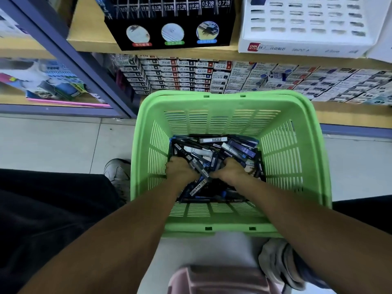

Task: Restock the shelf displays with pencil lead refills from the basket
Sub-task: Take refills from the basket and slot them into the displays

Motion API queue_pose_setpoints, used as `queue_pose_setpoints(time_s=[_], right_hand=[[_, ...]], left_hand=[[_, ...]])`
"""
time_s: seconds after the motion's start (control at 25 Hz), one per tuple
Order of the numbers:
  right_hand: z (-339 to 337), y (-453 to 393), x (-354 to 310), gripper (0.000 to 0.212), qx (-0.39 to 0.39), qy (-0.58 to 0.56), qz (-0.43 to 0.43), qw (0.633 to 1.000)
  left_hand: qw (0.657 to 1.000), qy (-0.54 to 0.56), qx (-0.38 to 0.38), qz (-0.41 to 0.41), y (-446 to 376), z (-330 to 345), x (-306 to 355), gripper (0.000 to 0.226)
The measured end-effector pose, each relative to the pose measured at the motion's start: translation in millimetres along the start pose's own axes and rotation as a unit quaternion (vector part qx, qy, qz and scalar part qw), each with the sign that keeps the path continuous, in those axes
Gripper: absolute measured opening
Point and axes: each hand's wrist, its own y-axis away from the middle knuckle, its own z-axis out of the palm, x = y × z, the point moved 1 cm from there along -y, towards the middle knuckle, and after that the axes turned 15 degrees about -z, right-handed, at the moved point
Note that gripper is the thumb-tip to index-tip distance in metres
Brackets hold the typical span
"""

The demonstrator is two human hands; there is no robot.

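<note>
Both hands, left (180,168) and right (230,169), reach deep into the basket (222,102) on the floor below the display (169,20), fingers buried among the refills (214,153), apparently gathering a batch; grip cannot be determined.

A stationery shop. Wooden shelves (265,54) carry a black cardboard lead-refill display (169,24) labelled by grade. Below sit stacked rows of small refill boxes (212,77).

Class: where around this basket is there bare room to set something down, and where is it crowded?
Bare floor tiles left of the green basket, below the shelf edge, and a strip on its right. Crowded: the basket bottom, full of refill packs with both hands in them, and the box-packed lower shelf.
</note>
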Motion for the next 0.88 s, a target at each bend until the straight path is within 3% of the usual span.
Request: queue_pose_setpoints(time_s=[0.12,0.24,0.32,0.48,0.68,0.8,0.88], right_hand=[[4.9,-2.7,-2.6,0.078,-0.004,-0.022,-0.011,1.000],[4.0,-3.6,-1.3,0.071,0.002,-0.070,-0.023,0.997],[3.6,-6.5,2.1,0.073,-0.005,-0.079,-0.024,0.997],[11.2,-7.9,1.8,0.091,-0.033,-0.088,-0.034,0.995],[12.1,-8.7,7.7,0.095,-0.027,-0.149,-0.026,0.988],[11.4,-8.4,8.3,0.098,-0.046,-0.208,-0.002,0.977],[12.3,-7.9,8.3,0.098,-0.043,-0.246,0.012,0.968]], left_hand=[[0.988,0.126,-0.089,-0.014,-2.4,1.5,-0.8,0.111],[0.971,0.208,-0.112,-0.029,-1.1,8.0,-0.3,0.068],[0.959,0.256,-0.117,-0.033,-1.8,12.1,-1.4,0.052],[0.939,0.304,-0.154,-0.044,-1.5,16.7,-0.2,0.081],[0.932,0.333,-0.136,-0.035,-0.7,19.5,3.5,0.069],[0.937,0.321,-0.138,-0.027,-3.0,16.9,-0.2,0.078],[0.931,0.329,-0.155,-0.018,-5.1,15.6,-0.2,0.073]])
